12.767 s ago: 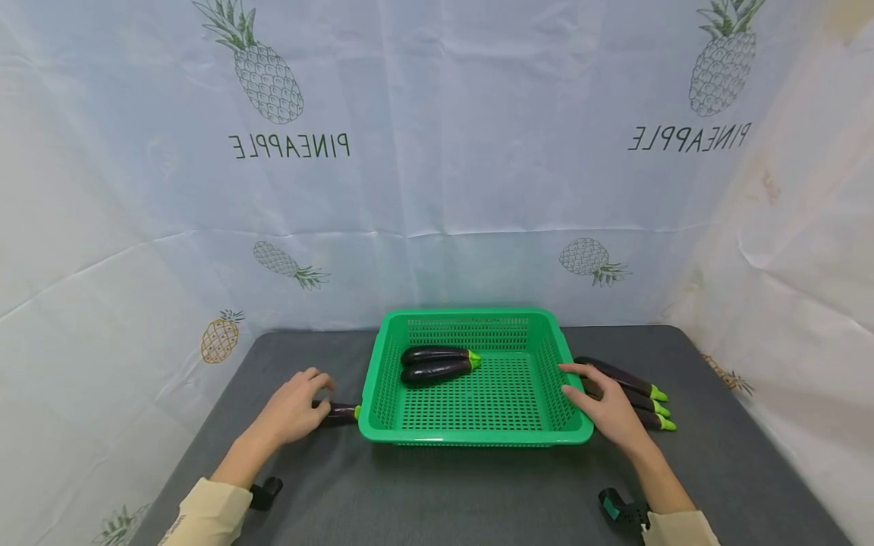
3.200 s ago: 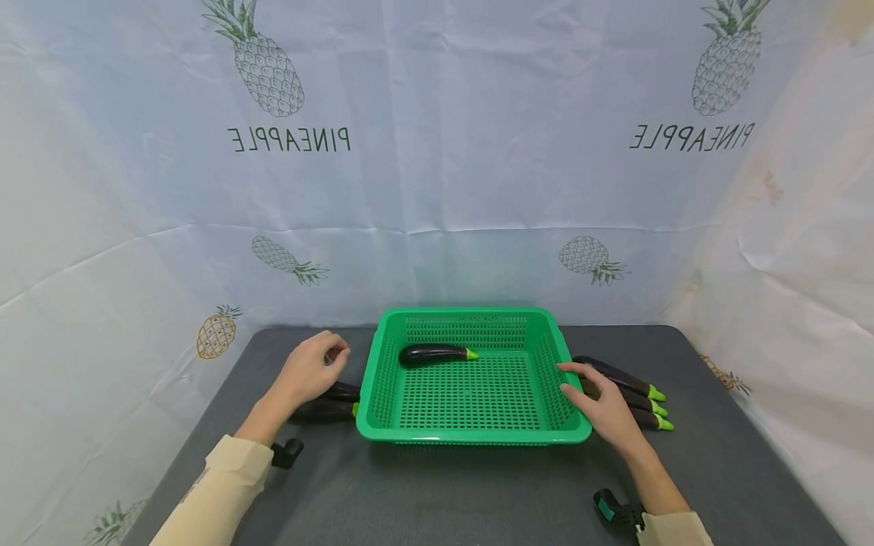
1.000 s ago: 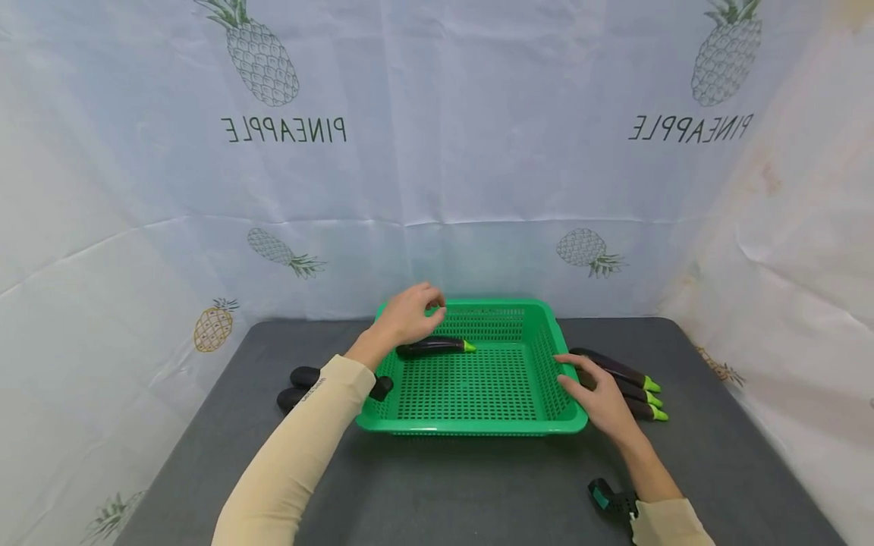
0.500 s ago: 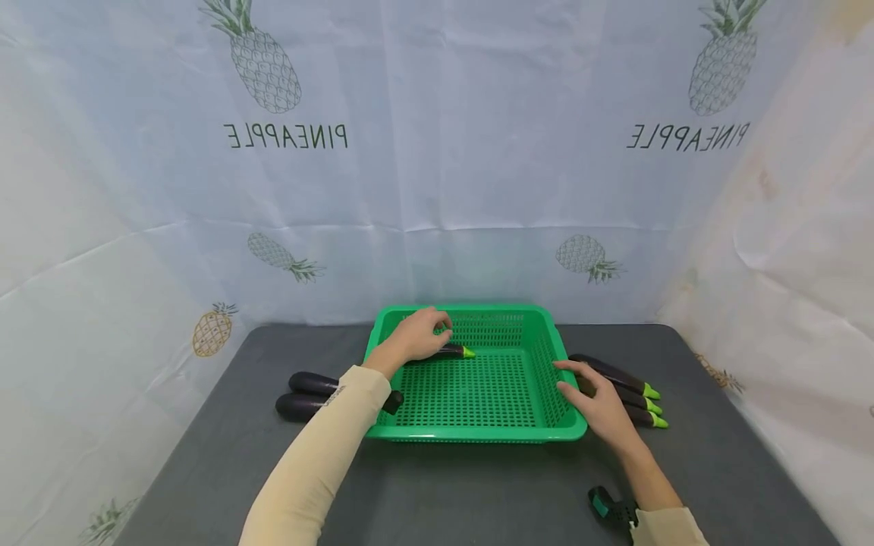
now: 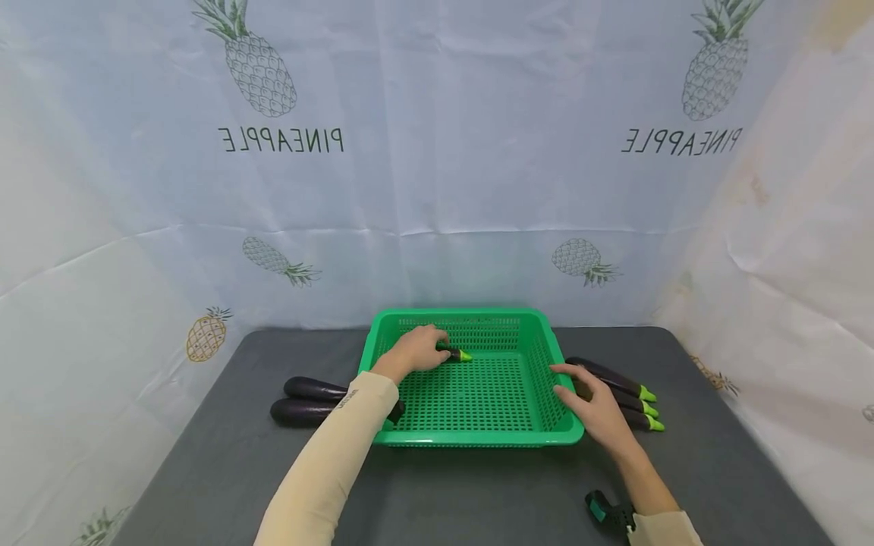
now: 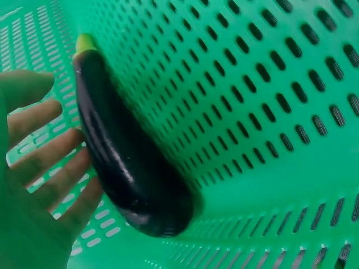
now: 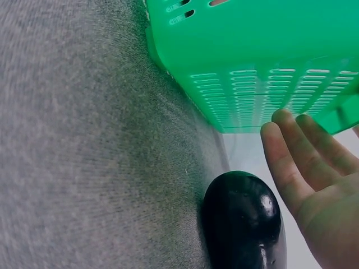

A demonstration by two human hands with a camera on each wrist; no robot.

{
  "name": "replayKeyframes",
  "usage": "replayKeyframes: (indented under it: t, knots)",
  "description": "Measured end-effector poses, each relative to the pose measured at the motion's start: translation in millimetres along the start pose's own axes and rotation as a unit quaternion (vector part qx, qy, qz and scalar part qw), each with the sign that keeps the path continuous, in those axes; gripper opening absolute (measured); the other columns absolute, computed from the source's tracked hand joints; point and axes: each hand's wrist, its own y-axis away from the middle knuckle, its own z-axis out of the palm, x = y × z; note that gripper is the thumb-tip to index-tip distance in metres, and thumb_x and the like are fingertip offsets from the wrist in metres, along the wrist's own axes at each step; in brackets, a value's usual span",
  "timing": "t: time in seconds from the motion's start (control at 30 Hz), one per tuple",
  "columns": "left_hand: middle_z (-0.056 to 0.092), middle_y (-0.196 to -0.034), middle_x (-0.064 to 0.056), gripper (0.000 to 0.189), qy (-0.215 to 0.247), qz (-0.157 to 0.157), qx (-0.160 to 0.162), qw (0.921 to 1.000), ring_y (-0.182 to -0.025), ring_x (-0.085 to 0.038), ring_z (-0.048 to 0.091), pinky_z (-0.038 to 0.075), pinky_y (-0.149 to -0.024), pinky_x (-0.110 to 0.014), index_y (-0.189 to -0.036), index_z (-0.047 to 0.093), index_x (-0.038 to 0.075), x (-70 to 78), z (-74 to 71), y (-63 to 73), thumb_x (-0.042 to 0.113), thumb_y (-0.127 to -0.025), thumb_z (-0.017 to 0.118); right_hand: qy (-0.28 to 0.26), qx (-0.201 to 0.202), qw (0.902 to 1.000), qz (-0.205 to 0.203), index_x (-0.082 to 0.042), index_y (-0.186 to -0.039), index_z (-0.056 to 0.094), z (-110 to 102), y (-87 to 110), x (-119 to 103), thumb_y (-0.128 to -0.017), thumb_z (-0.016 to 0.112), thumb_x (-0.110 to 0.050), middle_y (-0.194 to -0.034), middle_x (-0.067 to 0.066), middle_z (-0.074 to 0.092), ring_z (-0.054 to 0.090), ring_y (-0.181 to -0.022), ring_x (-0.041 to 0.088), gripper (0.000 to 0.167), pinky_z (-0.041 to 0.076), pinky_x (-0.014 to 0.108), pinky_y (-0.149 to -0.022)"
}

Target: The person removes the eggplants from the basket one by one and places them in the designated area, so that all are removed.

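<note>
One dark purple eggplant (image 5: 454, 354) with a green stem end lies along the back left inside the green plastic basket (image 5: 478, 438). My left hand (image 5: 418, 349) reaches in over it, hiding most of it in the head view. In the left wrist view, the extended fingers (image 6: 61, 185) lie along the eggplant's side, the fingertips right at its skin. At the basket's right side, my right hand (image 5: 597, 406) rests by the rim. Its straight fingers (image 7: 303, 157) are at the outer wall in the right wrist view, above the rounded end of another eggplant (image 7: 241, 218).
Two eggplants (image 5: 300, 413) lie side by side left of the basket, partly behind the left sleeve (image 5: 328, 462). Three more eggplants (image 5: 611, 374) lie to its right, stems pointing right. All stand on a dark grey table (image 5: 464, 500) before a pineapple-print curtain (image 5: 478, 167).
An eggplant has gone from the basket to the table's left, where two now lie. My left hand has since moved right and down into the basket. The right hand stays by the rim.
</note>
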Motion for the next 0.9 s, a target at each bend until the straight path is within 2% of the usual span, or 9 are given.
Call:
replayKeyframes:
  t: [0.27, 0.47, 0.7, 0.9]
  knots:
    - [0.061, -0.126, -0.008, 0.031, -0.037, -0.001, -0.006, 0.9993, -0.108, -0.028, 0.059, 0.050, -0.085, -0.044, -0.128, 0.069, 0.017, 0.5, 3.6, -1.5, 0.029, -0.099, 0.069, 0.006, 0.002, 1.0000, 0.003, -0.007, -0.141, 0.058, -0.2, 0.8, -1.5, -0.104, 0.060, -0.014, -0.145, 0.018, 0.051, 0.058, -0.108, -0.001, 0.038, 0.053, 0.030, -0.081]
    - [0.059, -0.125, -0.007, 0.029, -0.039, -0.003, -0.021, 0.9990, -0.110, -0.029, 0.055, 0.048, -0.090, -0.047, -0.124, 0.070, 0.018, 4.0, 3.8, -0.9, 0.028, -0.097, 0.073, 0.005, 0.003, 1.0000, -0.003, -0.006, -0.141, 0.058, 0.0, 2.2, -0.4, -0.104, 0.060, -0.013, -0.146, 0.018, 0.050, 0.057, -0.110, -0.003, 0.037, 0.053, 0.030, -0.082]
    - [0.056, -0.133, -0.009, 0.024, -0.046, 0.002, -0.028, 0.9985, -0.112, -0.027, 0.058, 0.051, -0.087, -0.043, -0.121, 0.069, 0.019, 7.6, 3.0, -1.5, 0.022, -0.098, 0.072, 0.006, 0.007, 0.9999, -0.011, -0.007, -0.140, 0.059, 0.0, 2.5, 0.6, -0.104, 0.060, -0.012, -0.146, 0.018, 0.050, 0.056, -0.111, -0.002, 0.036, 0.052, 0.030, -0.081]
    - [0.058, -0.121, -0.006, 0.023, -0.031, 0.010, -0.034, 0.9989, -0.093, -0.019, 0.055, 0.049, -0.078, -0.038, -0.121, 0.069, 0.019, 7.4, 2.3, -1.2, 0.023, -0.099, 0.070, 0.006, 0.005, 0.9999, -0.013, -0.007, -0.140, 0.059, 0.1, 2.8, 0.0, -0.104, 0.060, -0.012, -0.146, 0.019, 0.050, 0.055, -0.113, -0.004, 0.037, 0.052, 0.029, -0.083]
